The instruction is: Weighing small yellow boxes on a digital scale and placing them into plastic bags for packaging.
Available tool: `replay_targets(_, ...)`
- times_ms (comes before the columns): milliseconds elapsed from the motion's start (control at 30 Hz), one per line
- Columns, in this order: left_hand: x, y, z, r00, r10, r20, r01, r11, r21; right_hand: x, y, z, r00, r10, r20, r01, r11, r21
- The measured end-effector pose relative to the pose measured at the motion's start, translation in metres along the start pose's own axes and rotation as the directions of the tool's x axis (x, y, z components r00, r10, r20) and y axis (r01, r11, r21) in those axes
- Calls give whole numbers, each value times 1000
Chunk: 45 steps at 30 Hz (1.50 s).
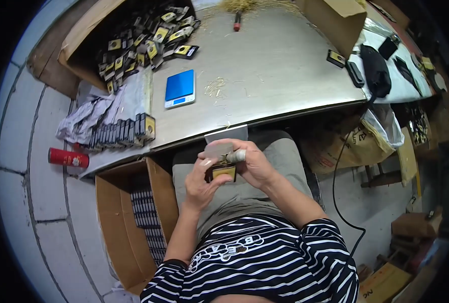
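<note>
Over my lap I hold a small black-and-yellow box (224, 172) between both hands. My left hand (200, 186) is closed around its left side, thumb across the near face. My right hand (259, 167) grips the far right side, with a pale wrap on one finger. A pale translucent flap or sheet (218, 149) stands at the box's top; whether it belongs to the box I cannot tell. Just beyond my fingers, a flat grey-white piece (229, 134) juts out at the table edge. The box's contents are mostly hidden by my fingers.
On the table (275, 65) sit a blue-topped digital scale (180, 88), thin straw-like bits (215, 87) and a red-handled tool (237, 22). A carton (85, 38) spills small boxes at far left. Below left stands an open carton (114, 217). A black cable (334, 187) hangs at right.
</note>
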<state>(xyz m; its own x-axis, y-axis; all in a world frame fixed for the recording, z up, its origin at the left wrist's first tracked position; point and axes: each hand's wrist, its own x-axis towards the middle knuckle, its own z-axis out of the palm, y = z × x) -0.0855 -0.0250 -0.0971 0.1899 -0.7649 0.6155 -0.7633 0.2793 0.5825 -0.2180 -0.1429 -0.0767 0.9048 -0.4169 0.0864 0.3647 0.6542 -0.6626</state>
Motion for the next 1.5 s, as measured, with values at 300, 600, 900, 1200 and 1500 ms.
replay_targets(300, -8, -14, 0, 995, -95, -41, 88, 986, -142, 17, 18, 5, 993, 77, -88, -79, 997, -9)
replay_targets(600, -9, -19, -2, 941, -336, -26, 315, 904, -289, 24, 28, -7, 962, -16, -272, -94, 918, -385)
replay_targets(900, -11, -16, 3, 829, -534, 166, 541, 693, -476, 18, 22, -24, 950, -83, -302, -112, 810, -576)
replay_targets(1200, -5, -22, 14, 834, -533, 139, 533, 716, -452, 12, 0, -43, 989, 33, -141, -103, 849, -518)
replay_targets(1500, 21, -10, 25, 923, -377, -73, 339, 889, -309, 11, 14, -31, 973, -196, -122, 82, 786, -612)
